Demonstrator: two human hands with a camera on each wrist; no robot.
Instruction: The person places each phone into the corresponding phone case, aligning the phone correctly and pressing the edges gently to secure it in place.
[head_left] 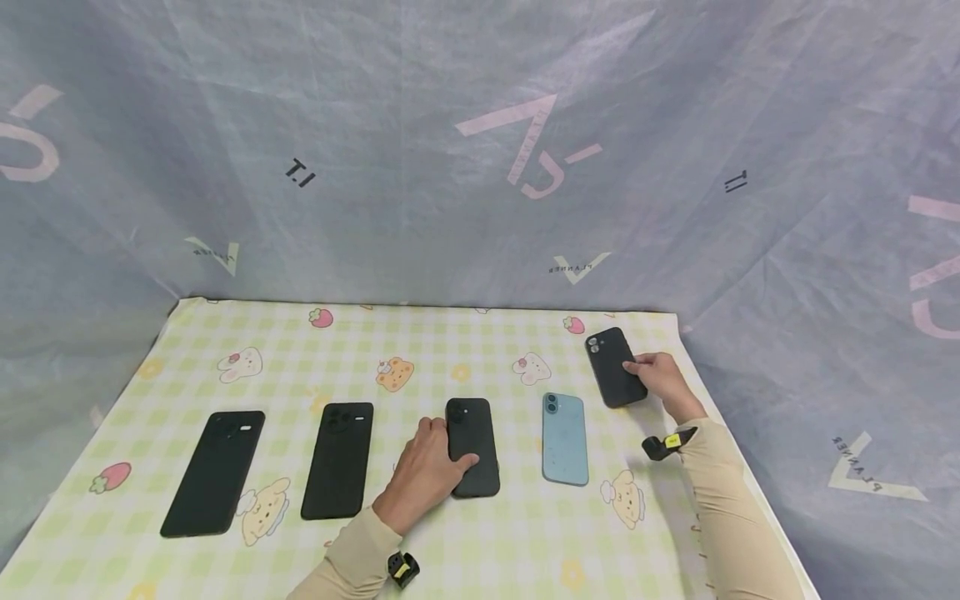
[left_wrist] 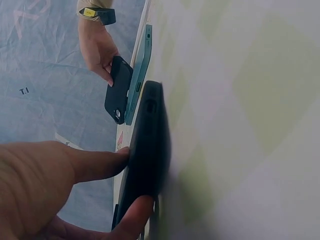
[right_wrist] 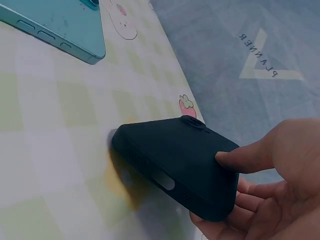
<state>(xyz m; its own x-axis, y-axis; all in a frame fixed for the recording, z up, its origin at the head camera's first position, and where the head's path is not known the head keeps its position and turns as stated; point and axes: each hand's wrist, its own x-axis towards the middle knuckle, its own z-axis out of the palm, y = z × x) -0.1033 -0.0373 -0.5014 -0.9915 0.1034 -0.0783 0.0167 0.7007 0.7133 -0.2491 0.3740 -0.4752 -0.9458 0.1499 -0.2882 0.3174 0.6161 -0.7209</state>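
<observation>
My left hand [head_left: 427, 473] holds a black phone [head_left: 476, 433] in the middle of the row, thumb on its back and fingers along its left edge. In the left wrist view the thumb [left_wrist: 107, 162] and a finger pinch this phone [left_wrist: 147, 135] from both sides. At the far right, my right hand [head_left: 663, 382] grips another black phone [head_left: 611, 362] with two camera lenses. The right wrist view has this phone [right_wrist: 175, 155] tilted, one edge raised off the cloth, with the thumb on top and fingers underneath. Between the hands lies a light blue phone [head_left: 566, 442].
Two more black phones [head_left: 213, 475], [head_left: 339, 462] lie on the left side of the table. A green-checked cloth [head_left: 480, 342] with cartoon prints covers the tabletop. Grey-blue fabric [head_left: 405, 150] hangs behind the table and along its sides.
</observation>
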